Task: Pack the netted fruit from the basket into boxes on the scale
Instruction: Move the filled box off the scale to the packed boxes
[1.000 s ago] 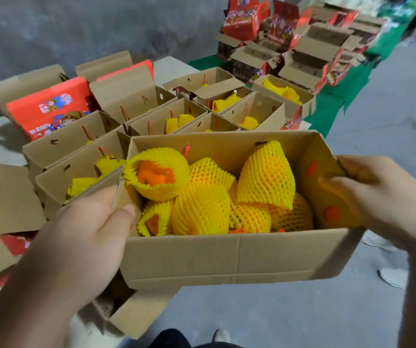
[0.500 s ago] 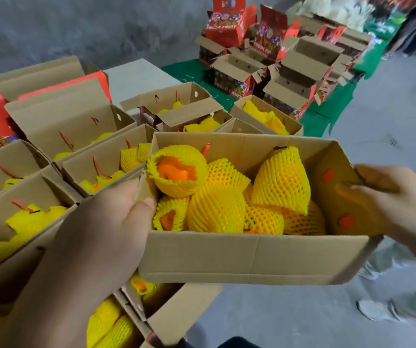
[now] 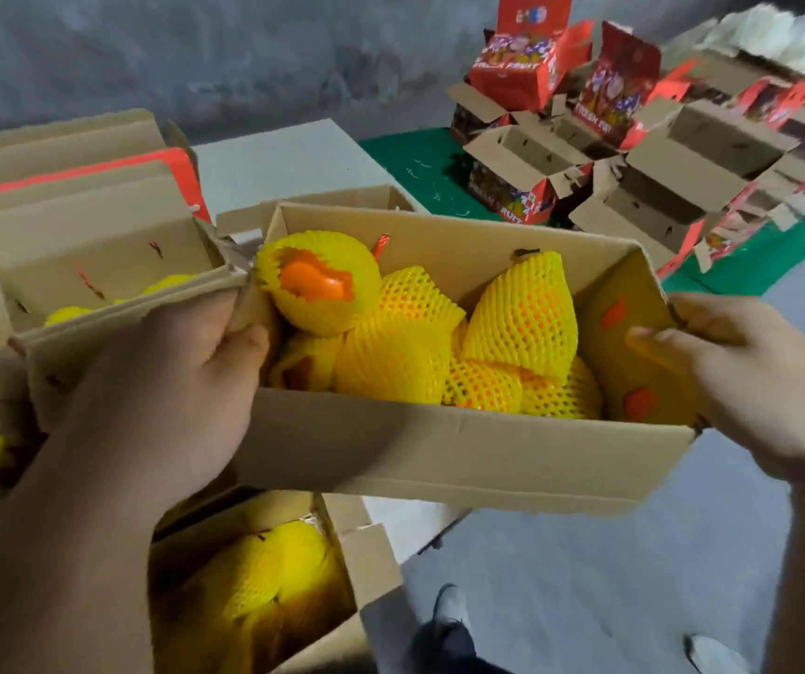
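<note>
My left hand [image 3: 157, 396] grips the box's [image 3: 439, 454] left end, thumb curled over the rim, other fingers hidden behind the wall. The netted fruit [image 3: 420, 342] fills the box, lower pieces buried. My right hand [image 3: 750, 381] clasps the right end, thumb inside; the forearm runs off frame.

a cardboard box [image 3: 459, 449] fills the middle of the frame, open at the top and packed with fruit in yellow foam netting [image 3: 519, 313]; one fruit at its upper left shows bare orange skin [image 3: 315, 282]. the left hand [image 3: 162, 386] grips the box's left end, thumb over the rim, and the right hand [image 3: 741, 377] grips the right end flap. at the left and bottom of the frame stand more open boxes with yellow netted fruit [image 3: 264, 576]. in the upper right, red printed cartons [image 3: 517, 75] sit open on a green cloth [image 3: 415, 172]. a grey floor [image 3: 585, 576] lies at lower right.
</note>
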Tool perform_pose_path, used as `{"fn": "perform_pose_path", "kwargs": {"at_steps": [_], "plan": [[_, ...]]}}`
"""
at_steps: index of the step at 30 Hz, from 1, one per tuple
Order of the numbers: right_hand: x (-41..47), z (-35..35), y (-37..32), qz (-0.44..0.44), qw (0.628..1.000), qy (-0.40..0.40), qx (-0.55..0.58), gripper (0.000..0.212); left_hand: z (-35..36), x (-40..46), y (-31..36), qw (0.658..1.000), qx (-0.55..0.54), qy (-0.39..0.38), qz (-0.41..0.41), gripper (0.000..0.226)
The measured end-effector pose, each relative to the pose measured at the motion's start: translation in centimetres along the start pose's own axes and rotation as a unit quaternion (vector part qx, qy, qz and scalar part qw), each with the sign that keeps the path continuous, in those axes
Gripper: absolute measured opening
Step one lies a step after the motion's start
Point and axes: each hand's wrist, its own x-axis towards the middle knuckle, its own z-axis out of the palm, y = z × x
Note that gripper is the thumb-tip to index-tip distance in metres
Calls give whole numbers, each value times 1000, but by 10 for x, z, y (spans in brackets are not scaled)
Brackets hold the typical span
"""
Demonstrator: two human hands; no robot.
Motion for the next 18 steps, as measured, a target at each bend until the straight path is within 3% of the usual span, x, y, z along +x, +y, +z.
{"fn": "perform_pose_path", "kwargs": {"at_steps": [5, 9, 12, 15, 18], "plan": [[91, -43, 24, -44, 997, -64, -7, 11, 53, 25, 46, 997, -20, 57, -57, 24], [149, -63, 19, -96, 992, -83, -19, 16, 82, 45, 69, 992, -41, 84, -80, 41], [184, -69, 8, -110, 988, -100, -33, 19, 94, 66, 83, 990, -39, 92, -99, 41], [220, -74, 0, -125, 987, -96, -37, 29, 103, 92, 94, 988, -43, 106, -101, 37], [259, -83, 0, -127, 988, -90, -3, 23, 111, 125, 107, 990, -17, 100, -93, 30]]}}
